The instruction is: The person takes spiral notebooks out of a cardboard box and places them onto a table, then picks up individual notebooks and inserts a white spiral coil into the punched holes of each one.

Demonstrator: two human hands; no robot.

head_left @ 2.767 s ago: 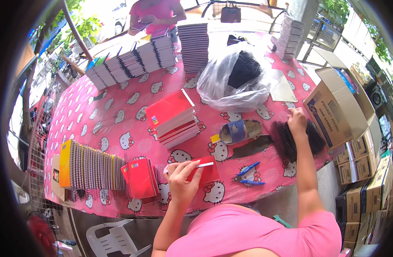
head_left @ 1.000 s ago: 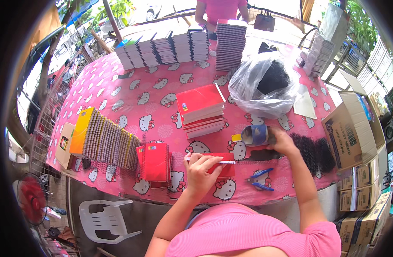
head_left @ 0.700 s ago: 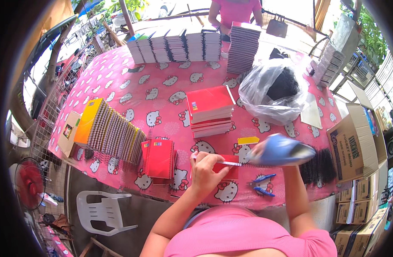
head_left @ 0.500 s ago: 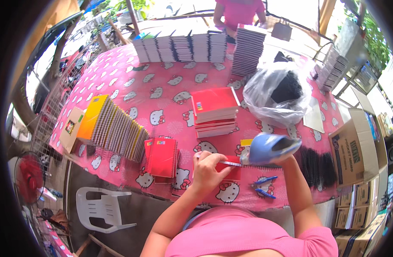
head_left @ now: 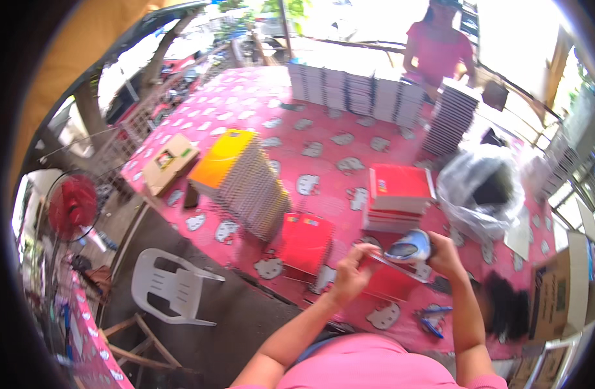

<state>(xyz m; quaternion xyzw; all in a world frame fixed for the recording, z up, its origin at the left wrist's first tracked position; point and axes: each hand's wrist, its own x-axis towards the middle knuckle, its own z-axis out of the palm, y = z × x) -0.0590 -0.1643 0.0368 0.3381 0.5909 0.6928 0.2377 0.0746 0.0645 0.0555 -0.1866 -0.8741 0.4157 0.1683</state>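
Observation:
A red notebook (head_left: 393, 282) lies at the table's near edge before me. My left hand (head_left: 351, 273) is closed on its left end, with the fingertips pinching the edge. In my right hand (head_left: 446, 255) is a rounded blue-and-white hollow piece (head_left: 409, 247), held over the notebook's far edge; its exact kind is not clear. Blue-handled pliers (head_left: 433, 320) rest to the right of the notebook. Left of my left hand are stacked red notebooks (head_left: 306, 241), and beyond my hands stands a taller stack of red-covered books (head_left: 401, 188).
Yellow spiral notebooks (head_left: 242, 175) stand in a row at left, near a cardboard box (head_left: 169, 163). Tall book stacks (head_left: 359, 94) line the far edge, where a person in pink stands. A plastic bag (head_left: 480, 194), black coils (head_left: 507, 305) and a carton (head_left: 560, 292) are right.
My view has turned left, so the table things appear farther right. The blue hollow piece has come closer to my left hand, over the notebook's edge. Both hands keep their hold.

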